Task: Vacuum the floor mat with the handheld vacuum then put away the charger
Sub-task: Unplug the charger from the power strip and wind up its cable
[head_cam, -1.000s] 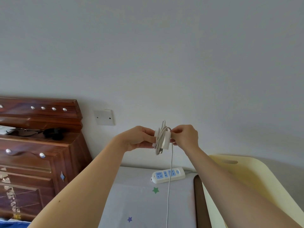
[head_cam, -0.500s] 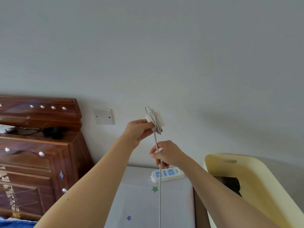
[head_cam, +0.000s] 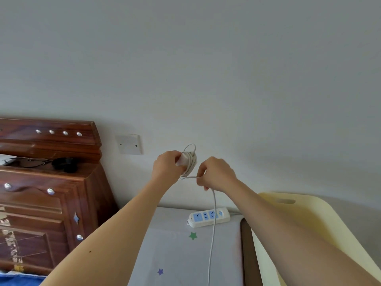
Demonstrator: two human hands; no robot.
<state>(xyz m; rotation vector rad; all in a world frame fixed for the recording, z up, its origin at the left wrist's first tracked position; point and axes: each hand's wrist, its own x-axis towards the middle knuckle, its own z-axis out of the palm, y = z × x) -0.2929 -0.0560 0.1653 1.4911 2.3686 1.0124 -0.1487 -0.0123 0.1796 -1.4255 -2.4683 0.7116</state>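
My left hand [head_cam: 167, 166] grips the white charger [head_cam: 187, 162], held up in front of the wall with several loops of its cable wound around it. My right hand [head_cam: 216, 174] pinches the white cable [head_cam: 212, 228] just right of the charger. A short taut stretch runs between the two hands, and the rest of the cable hangs down out of the bottom of the view. The handheld vacuum and the floor mat are not in view.
A white power strip [head_cam: 209, 217] with blue sockets lies on a pale star-printed surface [head_cam: 177, 254] below my hands. A dark wooden dresser [head_cam: 41, 193] stands at the left, with glasses and a black object on top. A pale yellow plastic piece [head_cam: 292, 205] stands at the right. A blank wall plate [head_cam: 129, 144] sits behind.
My right hand rose from below the charger to beside it, carrying the cable across. The left hand kept hold of the charger.
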